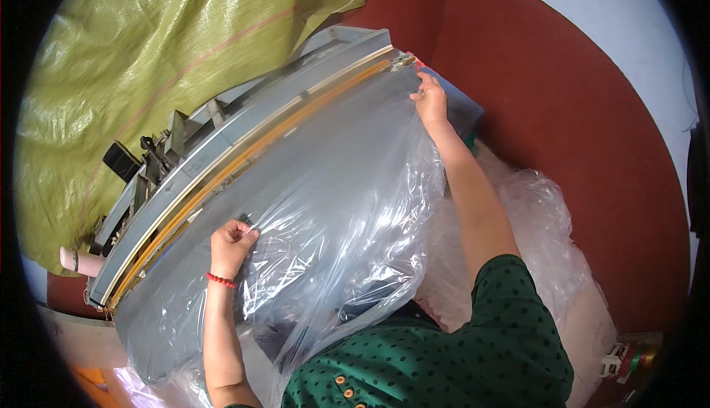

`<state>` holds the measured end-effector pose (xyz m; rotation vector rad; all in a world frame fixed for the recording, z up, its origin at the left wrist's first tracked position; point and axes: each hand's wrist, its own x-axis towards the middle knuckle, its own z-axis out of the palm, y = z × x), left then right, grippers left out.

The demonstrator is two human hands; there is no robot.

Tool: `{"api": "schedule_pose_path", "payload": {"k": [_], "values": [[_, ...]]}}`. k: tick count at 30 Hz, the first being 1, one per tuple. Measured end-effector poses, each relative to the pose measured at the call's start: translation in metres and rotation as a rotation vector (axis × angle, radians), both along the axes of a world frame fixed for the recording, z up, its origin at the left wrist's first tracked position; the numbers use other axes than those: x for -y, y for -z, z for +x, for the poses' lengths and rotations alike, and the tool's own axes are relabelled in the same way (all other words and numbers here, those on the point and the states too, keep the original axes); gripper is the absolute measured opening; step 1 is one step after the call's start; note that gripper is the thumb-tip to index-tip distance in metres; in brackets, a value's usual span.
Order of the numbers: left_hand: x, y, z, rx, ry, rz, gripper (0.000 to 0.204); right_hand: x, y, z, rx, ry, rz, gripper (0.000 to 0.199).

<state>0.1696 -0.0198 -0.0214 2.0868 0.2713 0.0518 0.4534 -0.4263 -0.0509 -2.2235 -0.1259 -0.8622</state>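
A large sheet of clear plastic film (362, 208) lies over a grey work surface (318, 138) and hangs down in shiny creases toward my body. My left hand (231, 247), with a red bead bracelet at the wrist, pinches the film near the middle of the surface. Farther off, at the right end, my right hand (432, 102) has thumb and index finger closed on the film's edge. Between both hands the film is drawn into folds. Beyond them runs a long grey metal bar (255, 123) with an orange strip (244, 158) along its near side.
Yellow-green woven sheeting (148, 60) covers the far left. A black rectangular device (122, 161) stands behind the bar, and a pink roll (83, 262) sticks out at its left end. Piled clear film (536, 216) lies to the right, over a dark red floor (599, 157).
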Motion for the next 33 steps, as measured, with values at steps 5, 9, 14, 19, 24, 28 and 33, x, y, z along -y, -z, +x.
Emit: {"api": "schedule_pose_path", "payload": {"k": [5,9,14,19,24,28,33], "values": [[0.002,-0.002,-0.002,0.014,-0.024,0.012,0.012,0.005,0.004,0.008,-0.005,0.156,-0.101,0.044],[-0.008,-0.020,-0.017,-0.080,0.022,-0.091,0.010,0.001,0.010,0.013,-0.165,0.172,-0.126,0.030],[-0.066,-0.037,-0.092,-0.270,0.241,-0.081,0.005,0.004,0.013,0.011,0.023,0.170,-0.297,0.010],[-0.111,-0.041,-0.178,-0.202,-0.131,-0.150,0.007,-0.004,0.012,0.016,-0.061,0.195,-0.232,0.014],[-0.104,-0.024,-0.174,-0.119,-0.275,-0.185,0.014,0.007,0.014,0.020,-0.099,0.183,-0.098,0.024],[-0.092,-0.013,-0.158,-0.184,-0.221,-0.129,0.017,0.007,0.005,0.014,0.240,0.148,-0.043,0.027],[-0.086,-0.016,-0.154,-0.150,-0.252,-0.175,0.018,-0.027,-0.031,-0.033,-0.176,-0.021,-0.415,0.030]]}}
